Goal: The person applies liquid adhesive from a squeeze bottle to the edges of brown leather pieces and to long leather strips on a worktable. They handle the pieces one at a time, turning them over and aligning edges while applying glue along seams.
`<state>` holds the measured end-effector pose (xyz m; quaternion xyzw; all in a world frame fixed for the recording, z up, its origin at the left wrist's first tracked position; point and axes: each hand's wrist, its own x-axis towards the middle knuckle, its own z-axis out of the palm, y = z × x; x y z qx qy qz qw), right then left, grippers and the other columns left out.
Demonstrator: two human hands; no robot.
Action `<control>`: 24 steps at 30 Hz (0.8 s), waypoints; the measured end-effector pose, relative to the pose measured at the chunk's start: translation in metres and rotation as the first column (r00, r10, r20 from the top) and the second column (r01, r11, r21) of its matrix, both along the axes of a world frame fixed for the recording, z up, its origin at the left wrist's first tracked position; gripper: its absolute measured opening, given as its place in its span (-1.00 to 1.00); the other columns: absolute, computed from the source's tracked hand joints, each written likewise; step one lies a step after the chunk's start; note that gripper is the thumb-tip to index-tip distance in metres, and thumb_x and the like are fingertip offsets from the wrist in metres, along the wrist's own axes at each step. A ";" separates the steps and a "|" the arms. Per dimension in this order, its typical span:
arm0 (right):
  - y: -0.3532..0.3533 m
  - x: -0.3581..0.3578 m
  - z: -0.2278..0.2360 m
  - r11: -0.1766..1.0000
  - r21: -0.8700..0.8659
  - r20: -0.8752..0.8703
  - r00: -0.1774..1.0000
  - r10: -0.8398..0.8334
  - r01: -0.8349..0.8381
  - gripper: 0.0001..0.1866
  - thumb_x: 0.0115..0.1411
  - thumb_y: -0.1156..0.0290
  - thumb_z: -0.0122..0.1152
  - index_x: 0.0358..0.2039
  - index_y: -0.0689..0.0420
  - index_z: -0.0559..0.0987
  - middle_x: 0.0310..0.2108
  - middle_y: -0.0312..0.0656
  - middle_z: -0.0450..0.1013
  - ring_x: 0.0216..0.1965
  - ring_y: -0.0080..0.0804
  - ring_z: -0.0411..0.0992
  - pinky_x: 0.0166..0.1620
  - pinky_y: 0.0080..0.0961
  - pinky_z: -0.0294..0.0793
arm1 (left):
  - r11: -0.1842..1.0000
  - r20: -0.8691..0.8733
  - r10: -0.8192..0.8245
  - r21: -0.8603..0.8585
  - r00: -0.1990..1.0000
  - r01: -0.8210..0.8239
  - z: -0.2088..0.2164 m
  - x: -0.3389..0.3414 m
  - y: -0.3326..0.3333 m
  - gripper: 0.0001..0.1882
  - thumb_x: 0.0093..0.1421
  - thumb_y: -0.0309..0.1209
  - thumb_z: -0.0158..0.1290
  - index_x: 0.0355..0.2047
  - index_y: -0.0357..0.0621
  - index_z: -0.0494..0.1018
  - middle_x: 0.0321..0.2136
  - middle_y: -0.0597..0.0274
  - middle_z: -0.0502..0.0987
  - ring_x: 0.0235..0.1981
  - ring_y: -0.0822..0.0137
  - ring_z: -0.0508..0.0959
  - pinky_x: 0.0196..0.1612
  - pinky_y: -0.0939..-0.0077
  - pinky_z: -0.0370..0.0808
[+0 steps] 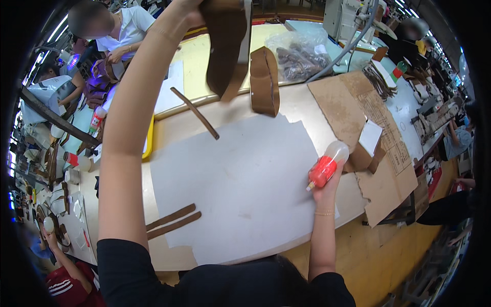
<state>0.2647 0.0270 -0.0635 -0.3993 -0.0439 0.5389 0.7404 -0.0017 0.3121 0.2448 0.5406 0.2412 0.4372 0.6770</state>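
Observation:
My left hand (186,11) is raised high at the top of the view and grips a wide brown leather piece (225,43) that hangs down over the table. My right hand (327,187) holds a clear squeeze bottle of red-orange glue (325,168), nozzle tilted down-left, just above the right edge of a large white paper sheet (245,184). A curled brown leather band (265,82) stands on the table behind the sheet. A thin brown strip (195,113) lies left of it. Two brown strips (171,221) lie at the sheet's lower left.
Flat cardboard (368,128) with a small box on it covers the table's right end. A clear bag of dark pieces (299,53) sits at the back. A person in white (128,28) works at the far left; other workers and benches surround the table.

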 end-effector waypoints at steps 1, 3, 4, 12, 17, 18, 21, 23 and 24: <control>-0.005 0.011 -0.002 1.000 -0.016 0.034 0.999 -0.017 0.017 -0.27 0.14 -0.38 -0.14 -0.31 0.17 0.43 -0.59 -0.20 0.39 -0.60 -0.38 0.37 -0.61 -0.52 0.36 | 0.996 0.106 -0.065 0.062 0.992 0.059 -0.013 0.020 0.034 -0.65 0.20 -0.17 0.07 -0.19 -0.22 0.47 -0.27 0.09 0.57 -0.25 0.24 0.58 -0.13 0.30 0.56; -0.002 0.004 -0.005 0.997 0.000 0.020 0.996 0.081 -0.081 -0.26 0.14 -0.38 -0.16 -0.31 0.17 0.43 -0.59 -0.20 0.39 -0.61 -0.38 0.36 -0.62 -0.53 0.34 | 0.993 0.138 0.041 0.102 0.990 -0.055 0.001 0.017 0.044 -0.70 0.22 -0.23 0.04 -0.18 -0.21 0.46 -0.28 0.13 0.57 -0.27 0.24 0.59 -0.16 0.28 0.57; -0.005 0.008 -0.006 0.999 -0.035 0.002 0.999 0.038 -0.038 -0.25 0.14 -0.39 -0.19 -0.32 0.17 0.43 -0.59 -0.20 0.38 -0.62 -0.37 0.35 -0.62 -0.52 0.34 | 0.993 0.184 0.070 0.085 0.980 -0.087 -0.011 0.037 0.051 -0.71 0.23 -0.24 0.03 -0.18 -0.21 0.46 -0.29 0.14 0.57 -0.28 0.24 0.59 -0.16 0.28 0.57; -0.005 0.007 -0.002 0.997 -0.026 0.063 0.995 0.073 -0.071 -0.23 0.13 -0.42 -0.20 -0.33 0.17 0.44 -0.60 -0.20 0.38 -0.61 -0.37 0.37 -0.63 -0.53 0.34 | 0.953 0.162 0.304 -0.045 0.939 -0.301 -0.229 0.047 0.046 -0.59 0.14 -0.32 0.13 -0.04 -0.24 0.39 -0.14 0.16 0.51 -0.13 0.31 0.52 -0.03 0.39 0.47; -0.003 0.006 -0.003 0.996 -0.062 0.042 0.996 0.073 -0.070 -0.22 0.12 -0.44 -0.21 -0.33 0.17 0.44 -0.60 -0.20 0.38 -0.61 -0.37 0.37 -0.64 -0.52 0.34 | 0.891 -0.015 0.367 -0.281 0.930 -0.356 -0.313 0.023 0.009 -0.61 0.18 -0.36 0.08 -0.03 -0.27 0.36 -0.11 0.13 0.50 -0.07 0.30 0.49 0.03 0.37 0.42; -0.003 0.006 -0.004 0.996 -0.061 0.057 0.996 0.066 -0.062 -0.21 0.12 -0.44 -0.21 -0.34 0.17 0.44 -0.60 -0.20 0.38 -0.61 -0.38 0.37 -0.64 -0.52 0.34 | 0.886 -0.027 0.352 -0.312 0.935 -0.343 -0.318 0.022 0.007 -0.61 0.18 -0.35 0.07 -0.03 -0.28 0.36 -0.10 0.12 0.50 -0.06 0.30 0.48 0.03 0.37 0.42; -0.003 0.004 -0.004 0.996 -0.063 0.072 0.995 0.067 -0.062 -0.21 0.11 -0.44 -0.21 -0.34 0.17 0.44 -0.59 -0.20 0.38 -0.61 -0.38 0.37 -0.64 -0.52 0.33 | 0.905 -0.108 0.345 -0.224 0.933 -0.361 -0.317 0.027 0.000 -0.61 0.19 -0.32 0.06 -0.03 -0.28 0.35 -0.10 0.12 0.49 -0.05 0.29 0.48 0.03 0.39 0.41; -0.003 0.004 -0.003 0.995 -0.057 0.077 0.994 0.080 -0.075 -0.21 0.11 -0.44 -0.21 -0.34 0.17 0.44 -0.59 -0.20 0.39 -0.61 -0.38 0.37 -0.63 -0.52 0.33 | 0.898 -0.165 0.375 -0.180 0.912 -0.402 -0.320 0.025 0.000 -0.58 0.17 -0.34 0.09 -0.03 -0.31 0.33 -0.10 0.08 0.49 -0.06 0.30 0.48 0.02 0.46 0.41; -0.003 0.004 -0.003 0.995 -0.053 0.078 0.993 0.088 -0.084 -0.21 0.11 -0.44 -0.22 -0.34 0.17 0.44 -0.59 -0.20 0.39 -0.61 -0.38 0.37 -0.63 -0.52 0.33 | 0.884 -0.209 0.401 -0.165 0.892 -0.436 -0.322 0.023 0.000 -0.57 0.16 -0.36 0.10 -0.02 -0.32 0.32 -0.10 0.06 0.48 -0.06 0.30 0.48 0.02 0.47 0.41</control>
